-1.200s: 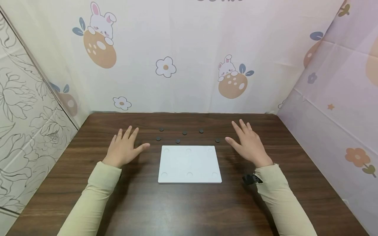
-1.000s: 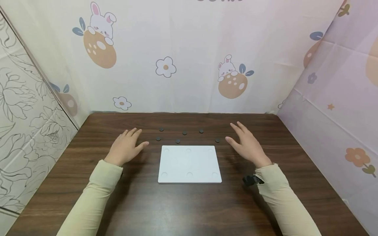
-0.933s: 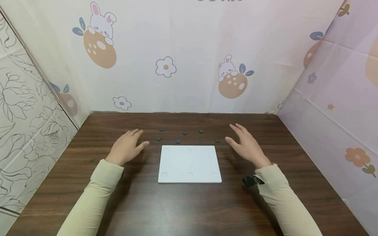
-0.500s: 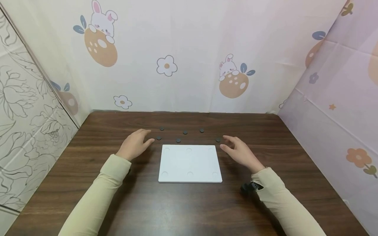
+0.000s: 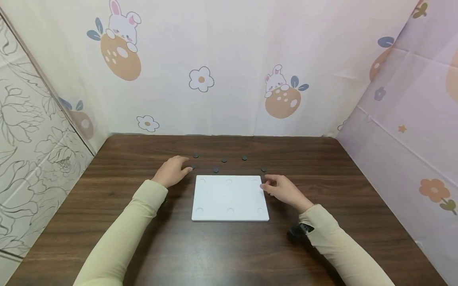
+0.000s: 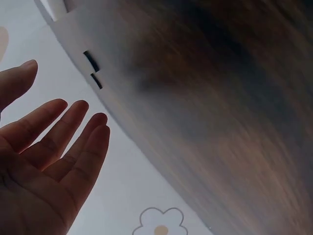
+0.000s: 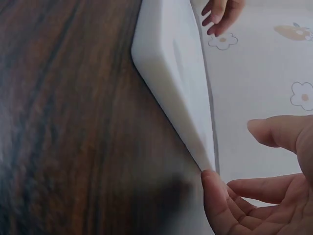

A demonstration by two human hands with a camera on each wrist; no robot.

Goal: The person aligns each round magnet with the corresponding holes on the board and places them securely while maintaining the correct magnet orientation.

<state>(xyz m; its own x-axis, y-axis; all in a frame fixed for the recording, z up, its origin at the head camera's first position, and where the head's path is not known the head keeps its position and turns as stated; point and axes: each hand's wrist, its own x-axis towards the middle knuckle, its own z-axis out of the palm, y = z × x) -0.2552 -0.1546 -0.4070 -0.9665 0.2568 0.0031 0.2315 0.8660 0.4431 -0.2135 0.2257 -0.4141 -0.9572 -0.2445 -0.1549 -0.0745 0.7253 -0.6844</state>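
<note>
White board (image 5: 230,198) sits mid-table, six black discs (image 5: 216,170) in an arc at its 12 o'clock. Right hand (image 5: 284,190) at the board's 3 o'clock edge, fingers loosely apart, thumb tip touching the far corner, gripping nothing; left hand (image 5: 173,171) relaxed, fingers apart, by the 10 o'clock disc (image 5: 193,167). Best to steady the board with the right and pinch that thin disc by its rim, sliding it if needed.

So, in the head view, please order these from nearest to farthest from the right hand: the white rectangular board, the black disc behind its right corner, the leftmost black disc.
1. White rectangular board, beside the right hand.
2. Black disc behind its right corner.
3. Leftmost black disc, by the left hand.
</note>
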